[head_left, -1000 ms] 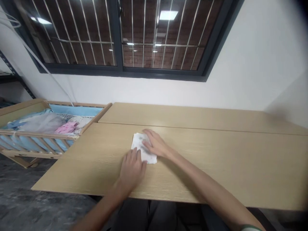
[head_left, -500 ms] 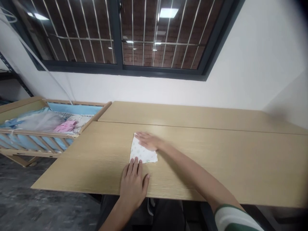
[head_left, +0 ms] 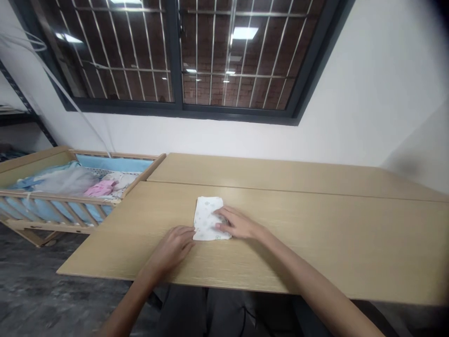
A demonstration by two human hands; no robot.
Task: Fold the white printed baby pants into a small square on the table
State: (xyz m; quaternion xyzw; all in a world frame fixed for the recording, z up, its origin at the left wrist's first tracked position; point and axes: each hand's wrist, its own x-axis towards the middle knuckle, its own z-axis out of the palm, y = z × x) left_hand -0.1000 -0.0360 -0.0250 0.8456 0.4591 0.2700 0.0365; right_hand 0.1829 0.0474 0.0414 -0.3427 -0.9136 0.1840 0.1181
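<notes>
The white patterned cloth (head_left: pixel 205 217) is lying on a pale wooden table (head_left: pixel 333 234), between the person's two hands. The left hand (head_left: pixel 177 243) is resting at the cloth's near-left corner, its fingers bending loosely — whether they are pinching the fabric, I cannot tell. The right hand (head_left: pixel 240 224) is arching over the cloth's right side, its thumb standing apart from its fingers. Farther out, a seam (head_left: pixel 280 190) is running lengthwise across the tabletop. A wooden crib (head_left: pixel 75 202) is standing beside the table's left end, holding pink fabric (head_left: pixel 101 188) and sheer whitish fabric (head_left: pixel 70 180) — while a dark-framed window (head_left: pixel 238 112) is spanning the white wall (head_left: pixel 361 89) beyond.
</notes>
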